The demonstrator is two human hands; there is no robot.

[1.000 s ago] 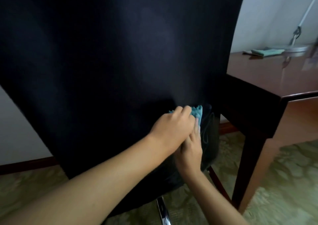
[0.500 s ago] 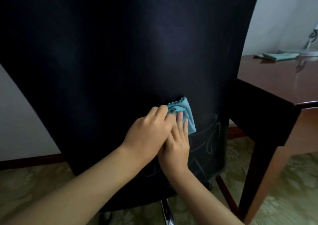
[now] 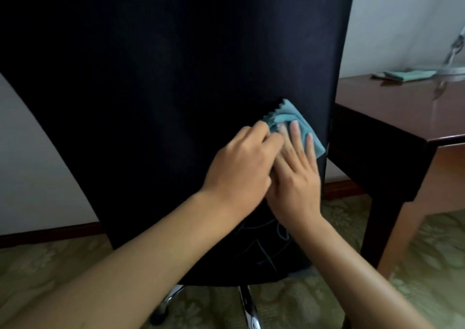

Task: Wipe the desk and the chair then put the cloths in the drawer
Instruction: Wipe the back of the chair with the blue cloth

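Note:
The black chair back (image 3: 176, 76) fills most of the head view. A teal cloth (image 3: 289, 113) with a zigzag edge lies against its lower right part. My right hand (image 3: 297, 182) presses the cloth flat with straight fingers. My left hand (image 3: 241, 167) partly overlaps the right one, and its curled fingers grip the cloth's left edge. A second teal cloth (image 3: 407, 74) lies far back on the dark brown wooden desk (image 3: 402, 112) to the right of the chair.
A lamp's round silver base (image 3: 453, 70) stands on the desk beside the second cloth. The chair's chrome legs (image 3: 249, 308) spread over a patterned green carpet (image 3: 440, 265). A white wall with a dark skirting board lies behind.
Both hands have slid the cloth up the chair back from near its lower right edge. More of the cloth shows above my fingers now.

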